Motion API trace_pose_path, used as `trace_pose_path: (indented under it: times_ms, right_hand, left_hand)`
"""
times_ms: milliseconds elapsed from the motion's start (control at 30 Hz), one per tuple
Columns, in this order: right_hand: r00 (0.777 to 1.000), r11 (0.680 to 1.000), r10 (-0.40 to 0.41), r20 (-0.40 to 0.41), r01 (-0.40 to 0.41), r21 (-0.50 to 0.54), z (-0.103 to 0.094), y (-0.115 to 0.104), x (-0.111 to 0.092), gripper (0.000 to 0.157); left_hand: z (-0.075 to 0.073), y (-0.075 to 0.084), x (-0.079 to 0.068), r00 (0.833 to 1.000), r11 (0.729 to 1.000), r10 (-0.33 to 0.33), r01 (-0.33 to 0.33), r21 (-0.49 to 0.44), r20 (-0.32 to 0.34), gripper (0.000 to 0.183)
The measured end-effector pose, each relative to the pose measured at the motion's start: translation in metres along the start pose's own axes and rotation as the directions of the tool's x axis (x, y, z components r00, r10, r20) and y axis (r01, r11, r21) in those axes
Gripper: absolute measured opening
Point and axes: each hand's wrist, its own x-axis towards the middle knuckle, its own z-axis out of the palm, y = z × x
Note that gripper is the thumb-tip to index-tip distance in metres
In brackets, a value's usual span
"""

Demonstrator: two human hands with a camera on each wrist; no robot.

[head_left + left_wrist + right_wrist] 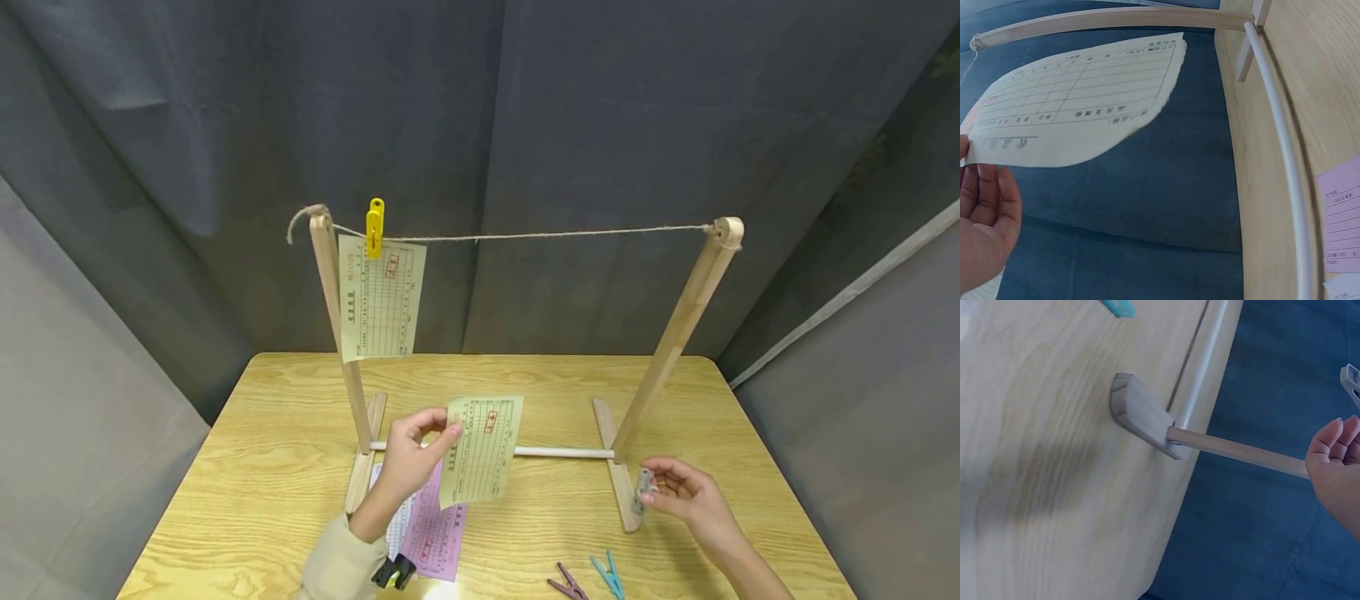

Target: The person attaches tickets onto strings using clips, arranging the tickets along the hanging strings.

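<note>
My left hand (414, 458) pinches a pale yellow-green printed form (483, 450) by its left edge, above the table near the rack's white crossbar (564, 452). In the left wrist view the same sheet (1085, 100) bends outward from the fingers. Off to the right, my right hand (690, 496) pinches a grey clothespin (642, 490) between thumb and fingers, beside the rack's right foot. A twine line (555, 235) runs between two wooden posts. From its left end hangs another yellow-green form (381, 308), held by a yellow clothespin (374, 229).
Under my left forearm lie a pink form (437, 533) and a white form (397, 529), overlapping. A purple clothespin (567, 582) and a teal clothespin (608, 575) lie at the table's front edge. Dark curtains (480, 108) hang behind the rack.
</note>
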Motion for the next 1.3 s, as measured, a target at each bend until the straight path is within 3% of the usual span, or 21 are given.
trace_pose_path:
  times_ms: [233, 367, 533, 733, 933, 1033, 1300]
  right_hand:
    - [0.998, 0.998, -0.063, 0.032, 0.062, 0.019, 0.004, -0.014, 0.008, 0.036]
    - [0.991, 0.992, -0.122, 0.062, 0.119, 0.051, 0.006, -0.022, 0.016, 0.035]
    - [0.971, 0.972, -0.227, 0.076, 0.22, 0.087, 0.01, -0.033, 0.031, 0.033]
    - [0.95, 0.952, -0.298, 0.091, 0.289, 0.1, 0.011, -0.044, 0.043, 0.036]
    - [0.91, 0.915, -0.39, 0.143, 0.365, 0.174, 0.015, -0.056, 0.055, 0.038]
    - [0.901, 0.906, -0.407, 0.152, 0.376, 0.196, 0.017, -0.062, 0.06, 0.038]
    - [0.904, 0.914, -0.396, 0.162, 0.371, 0.165, 0.019, -0.079, 0.072, 0.035]
  left_hand:
    - [-0.003, -0.016, 0.004, 1.0, 1.0, 0.006, -0.006, -0.018, -0.004, 0.009]
    - [-0.006, -0.018, 0.008, 0.999, 0.999, 0.038, -0.039, -0.035, -0.014, 0.009]
    - [-0.01, -0.015, 0.016, 0.996, 0.996, 0.081, -0.082, -0.041, -0.036, 0.008]
    - [-0.013, -0.011, 0.023, 0.994, 0.995, 0.094, -0.096, -0.038, -0.048, 0.006]
    - [-0.014, -0.008, 0.027, 0.993, 0.994, 0.104, -0.105, -0.032, -0.049, 0.007]
    - [-0.014, -0.005, 0.029, 0.992, 0.993, 0.114, -0.116, -0.034, -0.053, 0.008]
    - [-0.016, 0.007, 0.04, 0.983, 0.982, 0.168, -0.173, -0.069, -0.073, 0.007]
